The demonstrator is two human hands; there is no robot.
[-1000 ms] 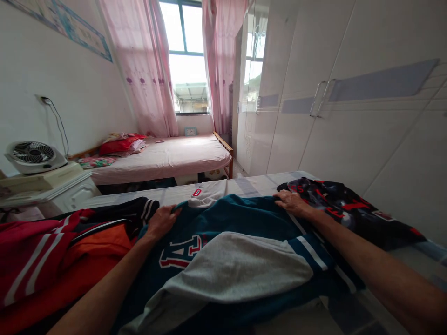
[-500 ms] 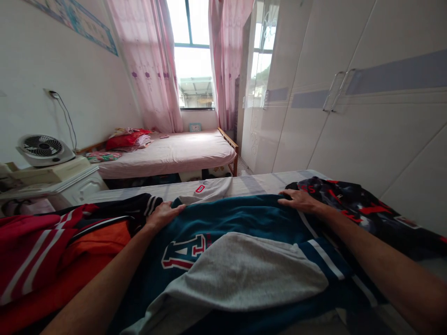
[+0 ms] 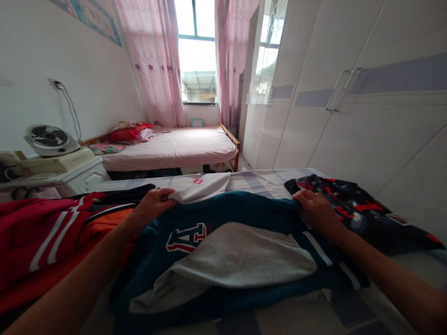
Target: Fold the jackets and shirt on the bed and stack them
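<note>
A teal varsity jacket (image 3: pixel 244 209) with grey sleeves lies spread in front of me, a letter "A" on its chest. One grey sleeve (image 3: pixel 237 256) is laid across its front, the striped cuff to the right. Light grey cloth (image 3: pixel 206 186) with a red "D" shows beyond its far edge. My left hand (image 3: pixel 153 202) pinches the jacket at its far left corner, close to that grey cloth. At the far right corner, my right hand (image 3: pixel 314 207) is closed on the teal fabric. What lies under the fingers is partly hidden.
Red and orange clothes (image 3: pixel 70 232) lie at the left, a black-and-red patterned garment (image 3: pixel 359 200) at the right, all on a checked sheet (image 3: pixel 265 179). Beyond stand a pink bed (image 3: pixel 174 149), a fan (image 3: pixel 50 139) on a cabinet, and a white wardrobe (image 3: pixel 349 139).
Both hands have drawn the jacket's far corners slightly apart, and its near edge has risen to bare more sheet. The left fingers, stretched before, are now pinched; the right fingers have curled in.
</note>
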